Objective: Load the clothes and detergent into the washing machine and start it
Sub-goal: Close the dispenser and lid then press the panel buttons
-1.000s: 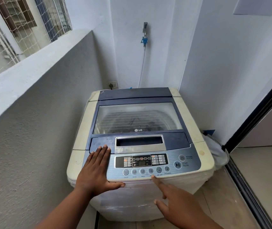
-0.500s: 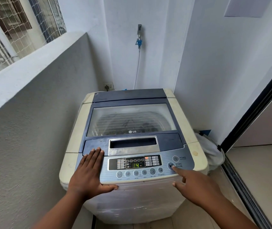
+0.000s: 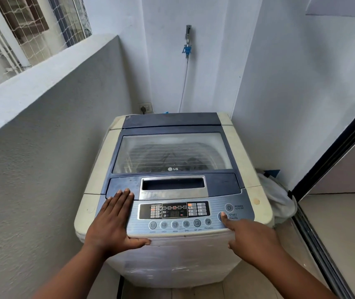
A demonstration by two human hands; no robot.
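wall tap (image 3: 187, 37), wall socket (image 3: 146, 108), window netting (image 3: 36, 37)

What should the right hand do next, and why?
Probably lift the right hand off: its index fingertip already lies on the START/PAUSE button, the lid is closed, and the display is lit.
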